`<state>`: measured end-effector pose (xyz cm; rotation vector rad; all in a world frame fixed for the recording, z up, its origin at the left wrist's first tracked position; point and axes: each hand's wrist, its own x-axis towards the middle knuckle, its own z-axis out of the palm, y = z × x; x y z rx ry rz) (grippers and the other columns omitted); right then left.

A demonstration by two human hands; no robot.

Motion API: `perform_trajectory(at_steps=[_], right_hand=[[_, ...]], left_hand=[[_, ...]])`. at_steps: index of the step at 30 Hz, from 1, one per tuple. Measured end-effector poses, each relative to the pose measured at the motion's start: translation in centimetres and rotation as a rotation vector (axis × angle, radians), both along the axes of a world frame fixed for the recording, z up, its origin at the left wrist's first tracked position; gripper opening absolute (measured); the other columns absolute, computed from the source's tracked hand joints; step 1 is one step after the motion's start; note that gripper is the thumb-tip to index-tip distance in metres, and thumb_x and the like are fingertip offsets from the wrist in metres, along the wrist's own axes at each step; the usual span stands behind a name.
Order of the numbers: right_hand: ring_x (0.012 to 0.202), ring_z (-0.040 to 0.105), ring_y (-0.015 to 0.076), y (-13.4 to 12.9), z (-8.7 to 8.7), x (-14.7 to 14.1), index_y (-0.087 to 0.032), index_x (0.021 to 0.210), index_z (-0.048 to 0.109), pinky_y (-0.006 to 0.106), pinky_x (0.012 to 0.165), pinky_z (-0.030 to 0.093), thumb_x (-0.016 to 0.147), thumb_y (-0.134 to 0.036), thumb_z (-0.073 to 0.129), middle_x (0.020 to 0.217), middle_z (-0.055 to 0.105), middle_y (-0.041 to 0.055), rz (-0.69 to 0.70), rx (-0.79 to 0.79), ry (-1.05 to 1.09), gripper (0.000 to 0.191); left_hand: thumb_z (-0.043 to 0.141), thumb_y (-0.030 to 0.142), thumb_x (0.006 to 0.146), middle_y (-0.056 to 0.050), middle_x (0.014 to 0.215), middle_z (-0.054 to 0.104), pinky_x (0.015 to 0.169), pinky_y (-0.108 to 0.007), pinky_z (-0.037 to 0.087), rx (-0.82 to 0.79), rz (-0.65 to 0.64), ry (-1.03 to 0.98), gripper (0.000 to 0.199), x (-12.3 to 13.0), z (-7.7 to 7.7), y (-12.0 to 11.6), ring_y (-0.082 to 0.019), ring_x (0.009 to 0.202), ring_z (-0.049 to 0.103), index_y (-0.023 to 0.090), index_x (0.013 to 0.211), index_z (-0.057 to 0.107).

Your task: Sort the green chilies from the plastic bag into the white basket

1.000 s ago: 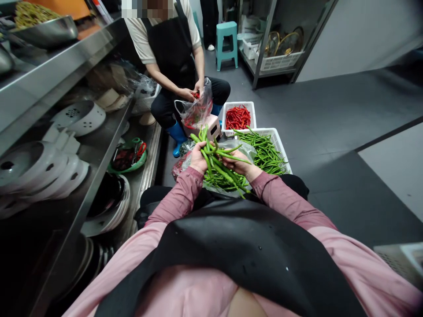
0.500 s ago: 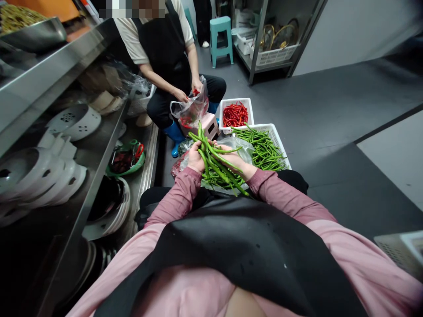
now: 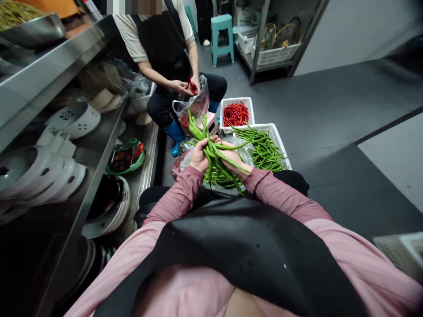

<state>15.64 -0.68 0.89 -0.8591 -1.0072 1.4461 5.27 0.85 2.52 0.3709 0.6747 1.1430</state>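
Observation:
Between my two hands is a loose bunch of long green chili peppers (image 3: pixel 214 155), some pointing away from me and some hanging toward my lap. My left hand (image 3: pixel 199 157) curls around the bunch from the left. On the other side my right hand (image 3: pixel 234 159) cups it, its fingers partly hidden by the peppers. Below lies an open clear plastic bag (image 3: pixel 243 149) with more green peppers in it. To its right, a white basket (image 3: pixel 275 132) is filled with green peppers.
A white basket (image 3: pixel 251 105) of red chilies stands farther back. Across from me a seated co-worker (image 3: pixel 161 44) handles red chilies over a plastic bag (image 3: pixel 194 103). A metal shelf (image 3: pixel 99 185) with stacked white pots runs along my left. A teal stool (image 3: pixel 222 37) stands behind.
The pepper bunch has shifted in my hands, with more stem ends now sticking out away from me. The co-worker's hands have lifted slightly with red chilies.

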Motion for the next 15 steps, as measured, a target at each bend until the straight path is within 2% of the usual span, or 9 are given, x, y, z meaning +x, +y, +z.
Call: perform_trajectory(at_steps=[3, 6, 8, 10, 12, 15], right_hand=[[0.075, 0.05, 0.0141, 0.6, -0.2, 0.8, -0.018, 0.072, 0.058, 0.026, 0.065, 0.043, 0.071, -0.035, 0.067, 0.077, 0.058, 0.0018, -0.025, 0.142, -0.192, 0.02], [0.074, 0.05, 0.0129, 1.8, -0.5, 2.3, -0.017, 0.073, 0.06, 0.024, 0.063, 0.042, 0.07, -0.035, 0.068, 0.076, 0.058, 0.0001, 0.082, 0.197, -0.291, 0.02], [0.063, 0.047, 0.0093, 2.4, -1.1, 3.7, -0.016, 0.077, 0.059, 0.021, 0.054, 0.037, 0.068, -0.035, 0.071, 0.069, 0.054, -0.0023, 0.181, 0.139, -0.281, 0.024], [0.051, 0.038, 0.0051, 2.3, -1.9, 4.9, -0.016, 0.081, 0.056, 0.019, 0.043, 0.027, 0.068, -0.038, 0.071, 0.064, 0.049, -0.0049, 0.256, 0.004, -0.208, 0.029], [0.043, 0.031, 0.003, 1.4, -2.6, 5.9, -0.016, 0.082, 0.052, 0.019, 0.037, 0.018, 0.071, -0.04, 0.068, 0.064, 0.048, -0.0055, 0.332, -0.142, -0.1, 0.03], [0.04, 0.03, 0.0021, -0.7, -2.7, 6.4, -0.017, 0.08, 0.048, 0.019, 0.034, 0.014, 0.073, -0.038, 0.065, 0.07, 0.052, -0.003, 0.425, -0.243, -0.006, 0.028]], left_hand=[[0.047, 0.022, 0.08, -0.009, 0.088, 0.07, 0.091, -0.038, 0.051, -0.012, 0.016, -0.013, 0.02, 0.1, 0.5, 0.4, -0.024, 0.102, 0.064, 0.013, 0.074, 0.063], [0.047, 0.023, 0.08, -0.008, 0.078, 0.069, 0.086, -0.037, 0.053, -0.049, 0.091, 0.0, 0.02, -1.0, 0.9, 1.3, -0.023, 0.094, 0.066, 0.013, 0.071, 0.062], [0.046, 0.026, 0.081, -0.006, 0.071, 0.067, 0.081, -0.036, 0.054, -0.059, 0.18, 0.007, 0.023, -2.6, 1.0, 2.1, -0.021, 0.086, 0.067, 0.014, 0.065, 0.059], [0.047, 0.028, 0.081, -0.005, 0.065, 0.065, 0.076, -0.034, 0.055, -0.051, 0.266, 0.013, 0.025, -4.3, 1.0, 3.0, -0.019, 0.079, 0.067, 0.015, 0.061, 0.056], [0.05, 0.029, 0.079, -0.004, 0.063, 0.064, 0.073, -0.033, 0.055, -0.04, 0.324, 0.022, 0.024, -5.9, 1.0, 3.7, -0.018, 0.074, 0.067, 0.016, 0.061, 0.055], [0.051, 0.028, 0.077, -0.003, 0.061, 0.062, 0.07, -0.032, 0.055, -0.066, 0.373, 0.037, 0.021, -7.5, 0.9, 4.3, -0.018, 0.07, 0.066, 0.016, 0.06, 0.054]])
